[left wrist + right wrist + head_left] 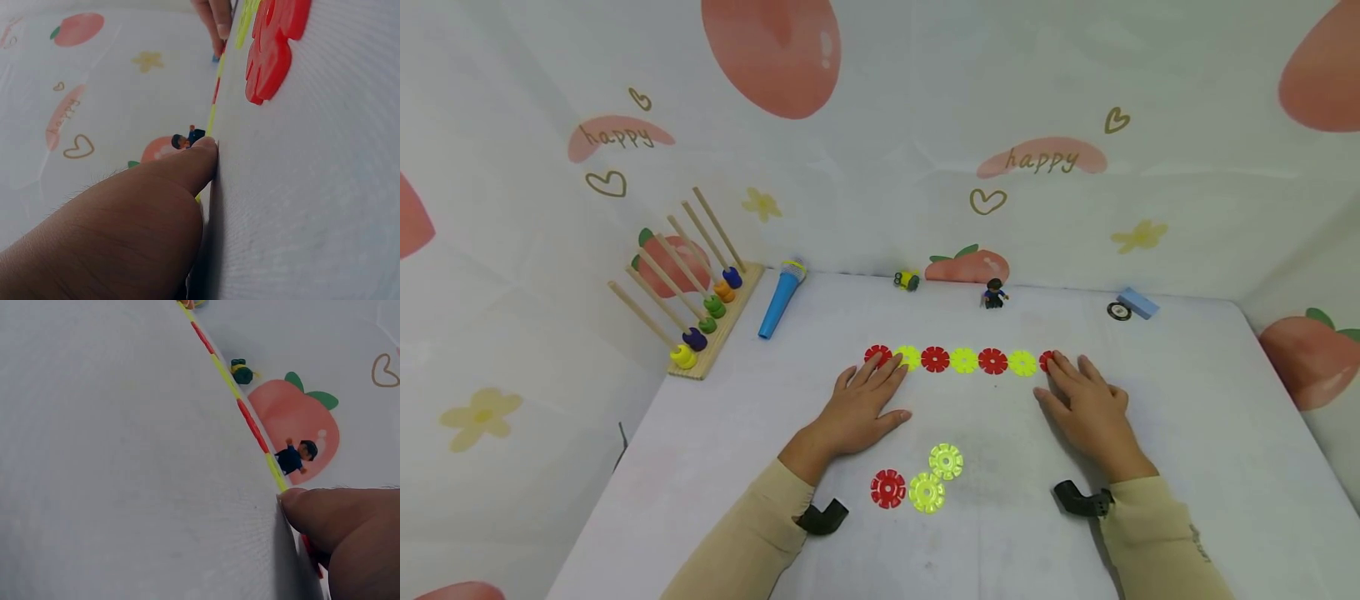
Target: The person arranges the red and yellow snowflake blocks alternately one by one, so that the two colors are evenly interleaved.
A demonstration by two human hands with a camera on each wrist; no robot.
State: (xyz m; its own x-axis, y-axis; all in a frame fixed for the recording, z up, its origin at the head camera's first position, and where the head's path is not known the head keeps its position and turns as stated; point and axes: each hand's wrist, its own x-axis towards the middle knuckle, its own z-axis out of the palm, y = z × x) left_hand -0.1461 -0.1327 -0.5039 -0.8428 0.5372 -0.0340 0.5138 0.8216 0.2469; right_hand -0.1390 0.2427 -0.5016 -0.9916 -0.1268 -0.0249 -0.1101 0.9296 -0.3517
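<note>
A straight row of several flat, notched plastic flower discs, red and yellow by turns, lies across the table; a red disc and a yellow disc show near its middle. My left hand rests palm down, its fingertips on the leftmost red disc and the yellow one beside it. At the other end, my right hand lies flat with fingertips over the last red disc, partly hiding it. Nearer the person lie a loose red disc and two yellow discs.
Behind the row stand a toy figure and a small yellow-green toy. A blue toy microphone and a wooden peg stand with beads are at the left. A blue block and a black round piece lie back right.
</note>
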